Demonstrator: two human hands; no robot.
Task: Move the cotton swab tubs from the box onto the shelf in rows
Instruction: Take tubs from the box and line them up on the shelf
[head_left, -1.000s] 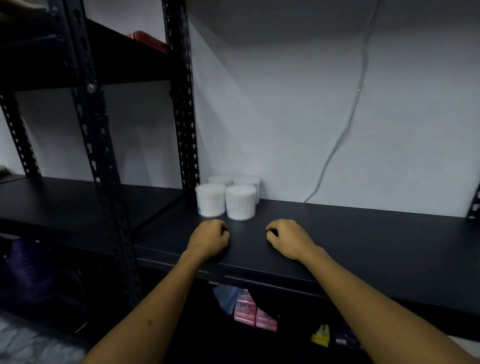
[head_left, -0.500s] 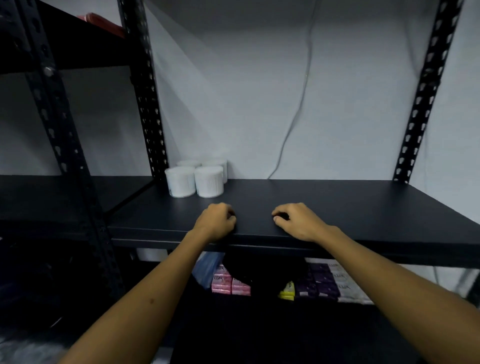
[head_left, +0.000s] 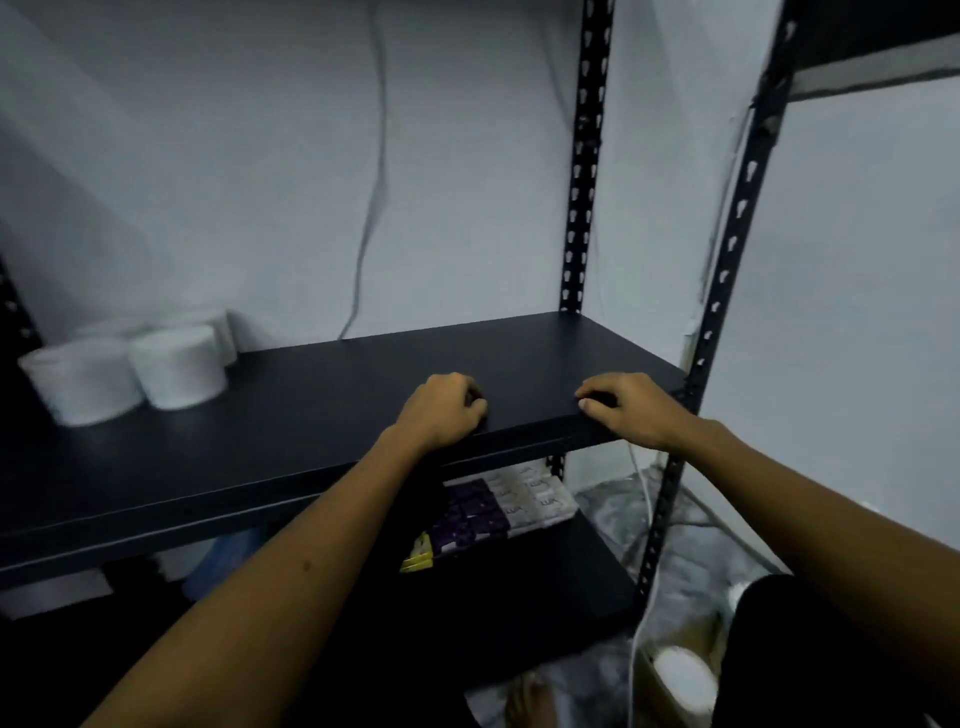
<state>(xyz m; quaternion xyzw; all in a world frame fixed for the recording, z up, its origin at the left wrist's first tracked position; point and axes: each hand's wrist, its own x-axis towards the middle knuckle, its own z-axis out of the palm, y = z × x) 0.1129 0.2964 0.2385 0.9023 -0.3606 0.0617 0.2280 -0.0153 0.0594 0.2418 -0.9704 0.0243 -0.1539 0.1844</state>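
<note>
Four white cotton swab tubs (head_left: 176, 371) standing close together at the far left corner of the black shelf (head_left: 322, 395), two in front and two behind, all a bit blurry. Front pair side by side and just about touching; back pair mostly hidden behind them, close to the wall (head_left: 234, 156).

Near the front edge of the shelf, around the middle, the left hand (head_left: 444, 410) resting on top, fingers curled into a loose fist, holding nothing. Well apart from the tubs.

Further right along the same front edge, near the right corner, the right hand (head_left: 631, 410) also resting on the shelf, fingers bent under, thumb tip showing, holding nothing. A gap of bare shelf between the two hands.

Behind the shelf, a thin cable (head_left: 376, 171) hanging down the wall. At the back right corner, a black post with holes (head_left: 584, 156) going straight up. Another such post (head_left: 727, 249) at the front right corner, leaning in the picture.

Under the shelf, on a lower shelf (head_left: 519, 597), small purple and white packs (head_left: 498, 512) stacked in rows, and a yellow pack (head_left: 418, 556) just left of them.

Down at the bottom right, on the floor, one more white tub (head_left: 683, 678), blurry, in what looks like a brown box (head_left: 698, 636). Just left of it, something blurry that may be a bare foot; too fuzzy to tell for sure.
</note>
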